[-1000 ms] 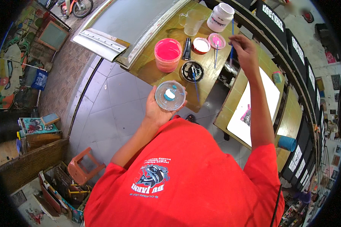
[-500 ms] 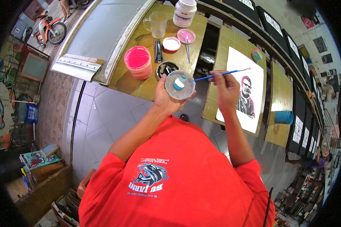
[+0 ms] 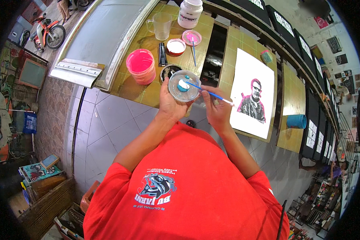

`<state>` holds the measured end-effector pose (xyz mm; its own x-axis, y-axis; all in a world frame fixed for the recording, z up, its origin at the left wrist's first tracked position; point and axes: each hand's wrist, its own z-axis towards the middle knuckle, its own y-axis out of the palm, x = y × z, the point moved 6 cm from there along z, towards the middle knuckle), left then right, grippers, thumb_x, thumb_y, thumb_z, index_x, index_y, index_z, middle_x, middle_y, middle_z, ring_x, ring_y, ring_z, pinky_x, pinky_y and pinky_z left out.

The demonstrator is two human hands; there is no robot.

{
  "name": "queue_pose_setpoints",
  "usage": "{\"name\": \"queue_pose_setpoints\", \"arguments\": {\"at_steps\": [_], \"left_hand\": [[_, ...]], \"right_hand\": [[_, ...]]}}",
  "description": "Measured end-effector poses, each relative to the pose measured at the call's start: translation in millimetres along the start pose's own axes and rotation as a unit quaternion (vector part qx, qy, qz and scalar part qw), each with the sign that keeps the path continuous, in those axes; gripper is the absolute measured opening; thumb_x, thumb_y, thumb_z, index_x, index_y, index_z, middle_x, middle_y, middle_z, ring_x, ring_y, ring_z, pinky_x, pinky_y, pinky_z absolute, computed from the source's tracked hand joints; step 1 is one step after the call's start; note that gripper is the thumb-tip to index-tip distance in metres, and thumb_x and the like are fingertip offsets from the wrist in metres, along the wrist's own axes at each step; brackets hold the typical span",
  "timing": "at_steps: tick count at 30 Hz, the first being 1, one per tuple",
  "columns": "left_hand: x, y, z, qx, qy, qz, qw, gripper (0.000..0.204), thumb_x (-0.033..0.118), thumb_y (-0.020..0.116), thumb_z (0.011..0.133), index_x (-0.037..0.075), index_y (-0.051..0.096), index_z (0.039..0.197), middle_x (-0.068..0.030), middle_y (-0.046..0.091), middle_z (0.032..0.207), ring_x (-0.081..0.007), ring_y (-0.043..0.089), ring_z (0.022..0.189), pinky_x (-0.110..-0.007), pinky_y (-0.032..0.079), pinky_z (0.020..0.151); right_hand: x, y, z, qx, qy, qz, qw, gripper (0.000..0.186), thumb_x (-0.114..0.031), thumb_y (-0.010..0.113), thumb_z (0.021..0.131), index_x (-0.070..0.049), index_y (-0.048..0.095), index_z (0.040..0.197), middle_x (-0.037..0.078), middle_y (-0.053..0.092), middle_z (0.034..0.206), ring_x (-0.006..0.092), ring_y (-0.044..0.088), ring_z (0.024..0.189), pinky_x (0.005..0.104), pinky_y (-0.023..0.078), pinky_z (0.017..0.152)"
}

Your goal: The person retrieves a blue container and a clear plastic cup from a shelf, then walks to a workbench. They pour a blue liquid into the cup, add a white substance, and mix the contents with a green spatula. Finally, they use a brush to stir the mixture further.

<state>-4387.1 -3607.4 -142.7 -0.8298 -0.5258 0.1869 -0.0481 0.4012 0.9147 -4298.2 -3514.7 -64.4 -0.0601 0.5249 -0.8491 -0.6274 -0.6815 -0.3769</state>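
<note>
My left hand (image 3: 170, 106) cups a shallow clear round dish (image 3: 176, 96) from below, its fingers around the rim. Inside lie a patch of white and blue paint (image 3: 183, 85) and a smaller blue dab. Pinched in my right hand (image 3: 217, 111) is a slim blue-handled paintbrush (image 3: 212, 94). One thin end of it reaches into the white and blue paint, while the pale end points away to the lower right. On the board to the right lies a white sheet with a black-and-pink portrait (image 3: 253, 101).
Beside the dish stand a pink paint tub (image 3: 141, 67), a black tube (image 3: 162, 55), a white paint lid (image 3: 176, 47), a pink lid (image 3: 192, 37) with a brush, a clear jug (image 3: 162, 26) and a white jar (image 3: 190, 14). Further right are a sponge (image 3: 266, 57) and a blue cup (image 3: 296, 121).
My right hand has come left and down to the dish, and the paintbrush has tilted so its thin end now touches the paint. The dish has shifted slightly left in the picture.
</note>
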Motion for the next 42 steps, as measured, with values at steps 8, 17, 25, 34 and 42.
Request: {"name": "queue_pose_setpoints", "arguments": {"at_steps": [8,17,25,34,42], "left_hand": [[7,2,-5,-0.007,0.025,-0.012,1.0,0.059,0.055,0.021,0.097,0.014,0.054,0.124,-0.0101,0.059,0.121,-0.0282,0.057,0.111,-0.046,0.048,0.091],[8,-2,-5,-0.039,0.02,-0.001,0.999,0.059,0.055,0.023,0.097,0.013,0.053,0.126,-0.0104,0.059,0.122,-0.0307,0.056,0.113,-0.047,0.047,0.093],[13,-2,-7,-0.022,0.027,0.0,0.999,0.06,0.055,0.024,0.097,0.012,0.053,0.126,-0.0101,0.06,0.122,-0.0295,0.057,0.112,-0.048,0.046,0.095],[17,2,-9,-0.046,0.033,-0.005,0.998,0.06,0.054,0.023,0.097,0.011,0.052,0.127,-0.0123,0.059,0.123,-0.0317,0.056,0.114,-0.051,0.046,0.095],[20,4,-11,-0.03,0.032,-0.031,0.999,0.06,0.054,0.025,0.097,0.009,0.052,0.126,-0.014,0.058,0.123,-0.0324,0.055,0.115,-0.054,0.044,0.098]], "right_hand": [[-5,6,3,-0.005,-0.049,-0.013,0.999,0.01,-0.006,0.067,0.085,-0.004,0.069,0.094,0.014,0.066,0.081,0.026,0.062,0.071,0.0341,0.048,0.067],[-15,18,5,-0.061,-0.084,-0.009,0.995,0.011,-0.003,0.066,0.082,-0.002,0.069,0.093,0.014,0.068,0.084,0.0274,0.064,0.073,0.0354,0.049,0.069],[-12,19,3,-0.06,-0.067,-0.013,0.996,0.01,-0.005,0.067,0.082,-0.003,0.069,0.092,0.013,0.069,0.085,0.0282,0.064,0.075,0.0369,0.049,0.071],[-5,8,2,-0.023,-0.054,-0.024,0.998,0.009,-0.005,0.068,0.082,-0.004,0.069,0.091,0.011,0.069,0.088,0.0274,0.064,0.077,0.0356,0.05,0.071],[-11,15,3,-0.042,-0.089,-0.034,0.995,0.011,-0.001,0.067,0.08,-0.002,0.069,0.091,0.013,0.068,0.085,0.0284,0.063,0.075,0.0365,0.049,0.069]]}}
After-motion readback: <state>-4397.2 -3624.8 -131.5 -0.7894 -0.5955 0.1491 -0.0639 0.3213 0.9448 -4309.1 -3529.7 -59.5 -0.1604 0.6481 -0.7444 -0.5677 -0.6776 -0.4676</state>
